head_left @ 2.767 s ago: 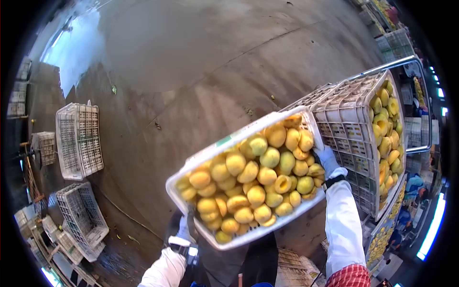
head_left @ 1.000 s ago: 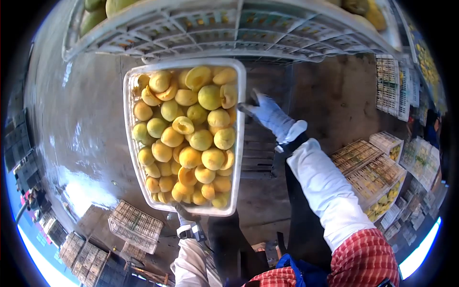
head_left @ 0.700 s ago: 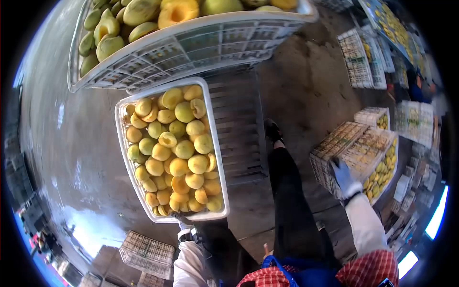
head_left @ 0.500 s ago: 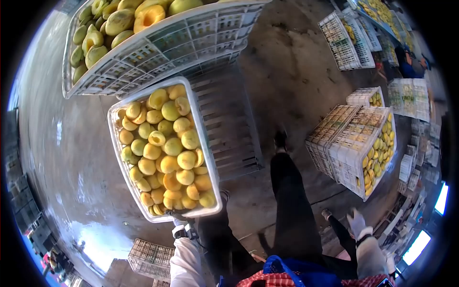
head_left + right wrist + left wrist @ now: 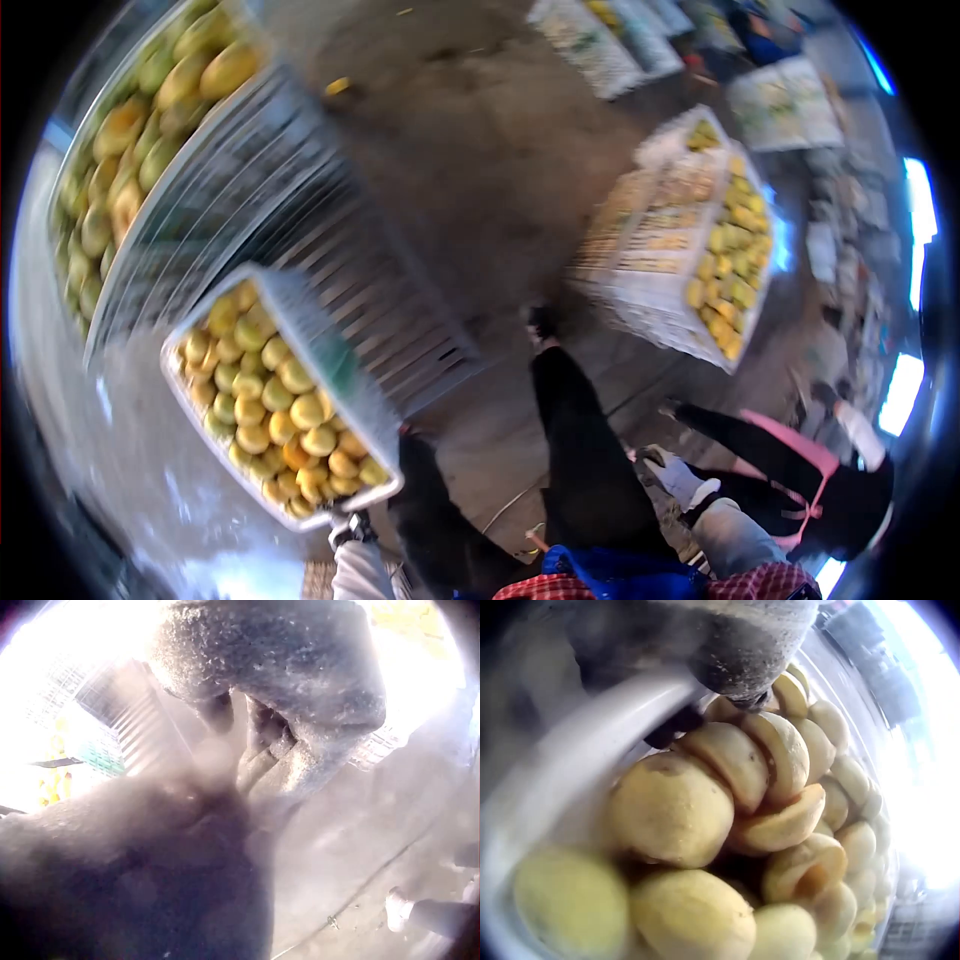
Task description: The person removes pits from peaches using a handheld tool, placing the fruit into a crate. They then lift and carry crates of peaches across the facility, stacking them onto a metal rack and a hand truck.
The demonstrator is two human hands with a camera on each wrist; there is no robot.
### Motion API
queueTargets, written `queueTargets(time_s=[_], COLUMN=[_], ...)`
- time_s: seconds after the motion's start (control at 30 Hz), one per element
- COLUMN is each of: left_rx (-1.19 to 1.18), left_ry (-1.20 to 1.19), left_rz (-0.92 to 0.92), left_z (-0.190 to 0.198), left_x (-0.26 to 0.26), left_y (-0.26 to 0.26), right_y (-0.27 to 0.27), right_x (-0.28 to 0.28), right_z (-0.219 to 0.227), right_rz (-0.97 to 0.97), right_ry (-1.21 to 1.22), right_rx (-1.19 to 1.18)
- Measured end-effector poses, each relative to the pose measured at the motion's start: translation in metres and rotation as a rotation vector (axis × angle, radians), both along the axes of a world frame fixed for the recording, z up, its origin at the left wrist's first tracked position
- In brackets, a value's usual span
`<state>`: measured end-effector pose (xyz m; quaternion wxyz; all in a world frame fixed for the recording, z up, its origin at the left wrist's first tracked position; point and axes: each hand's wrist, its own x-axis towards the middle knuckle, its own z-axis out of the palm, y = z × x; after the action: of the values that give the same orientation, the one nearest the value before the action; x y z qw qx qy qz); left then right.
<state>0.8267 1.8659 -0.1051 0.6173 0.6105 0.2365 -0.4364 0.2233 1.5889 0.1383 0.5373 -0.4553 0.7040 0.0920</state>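
A white plastic crate (image 5: 365,405) of yellow peaches (image 5: 270,400), some halved with pit hollows showing, stands at the lower left in the head view. My gloved left hand (image 5: 350,526) holds its near end. In the left wrist view, dark glove fingers (image 5: 742,656) curl over the white rim (image 5: 577,742), right beside the peach halves (image 5: 780,757). Away from the crate, my gloved right hand (image 5: 682,482) hangs at my right side. Its fingers (image 5: 285,667) are loosely bent in the right wrist view, with nothing in them.
Another peach-filled crate (image 5: 215,205) stands higher at the far left, beside a slatted pallet (image 5: 390,310). Stacked crates of fruit (image 5: 660,240) stand on the right. A person in dark clothes (image 5: 850,510) with pink straps is close on my right. My legs (image 5: 590,440) straddle the wet floor.
Earlier both hands held the crate in the air; now it stands beside the pallet. The right hand has let go and swung back to my right. The view has turned right.
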Motion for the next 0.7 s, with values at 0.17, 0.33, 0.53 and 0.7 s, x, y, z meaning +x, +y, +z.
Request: queueTargets(time_s=[0.17, 0.33, 0.53, 0.7], left_rx=[0.441, 0.413, 0.121, 0.165], left_ry=[-0.201, -0.168, 0.460, 0.725], left_rz=[-0.182, -0.439, -0.982, -0.761], left_z=[0.033, 0.090, 0.219, 0.173], left_x=[-0.008, -0.147, -0.465, -0.635], left_y=[-0.023, -0.173, -0.450, -0.506], right_y=[-0.031, -0.173, -0.438, -0.596], right_x=[0.012, -0.024, -0.216, -0.347], right_z=[0.067, 0.082, 0.010, -0.037], right_rz=[0.171, 0.228, 0.282, 0.415], right_ry=[0.256, 0.325, 0.566, 0.752], right_rx=[-0.332, -0.718, -1.141, -0.912])
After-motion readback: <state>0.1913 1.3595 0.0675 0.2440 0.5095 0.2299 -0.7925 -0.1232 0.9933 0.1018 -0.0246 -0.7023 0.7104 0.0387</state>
